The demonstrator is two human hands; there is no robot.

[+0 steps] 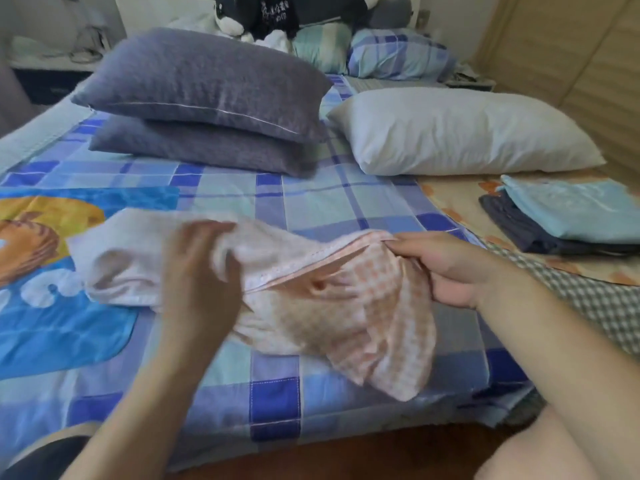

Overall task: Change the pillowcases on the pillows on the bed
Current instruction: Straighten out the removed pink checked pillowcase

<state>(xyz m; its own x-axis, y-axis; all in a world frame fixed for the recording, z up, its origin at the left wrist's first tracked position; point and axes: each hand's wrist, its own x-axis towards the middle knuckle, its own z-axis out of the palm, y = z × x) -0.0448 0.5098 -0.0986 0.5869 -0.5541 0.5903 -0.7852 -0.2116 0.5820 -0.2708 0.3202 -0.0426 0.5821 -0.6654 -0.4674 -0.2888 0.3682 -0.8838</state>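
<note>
1. Holding a pink checked pillowcase (346, 306), the person stands at the near edge of the bed (277, 393)
2. The left hand (201, 271) has its fingers curled round a bunch of the pale cloth near the middle of the pillowcase; this hand is blurred
3. The right hand (446, 268) grips the edge of the pillowcase, with the thumb on top along the pink hem and the other fingers curled under the cloth
4. Between the two hands the hem makes a long opening, and the checked side shows below it
5. The left part of the pillowcase lies on the blue checked sheet (311, 202), and its lower right part hangs toward the edge of the bed
6. Two grey pillows (207, 109) lie one on top of the other at the far left of the bed
7. One white pillow (460, 133) without a cover lies at the far right, well apart from the hands
8. Near the white pillow, on the right side, there is a small stack of folded cloth: a light blue piece (575, 209) on top of a dark grey piece (519, 226)
9. A black and white soft toy (277, 15) and a blue checked pillow (398, 57) sit at the head of the bed
</note>
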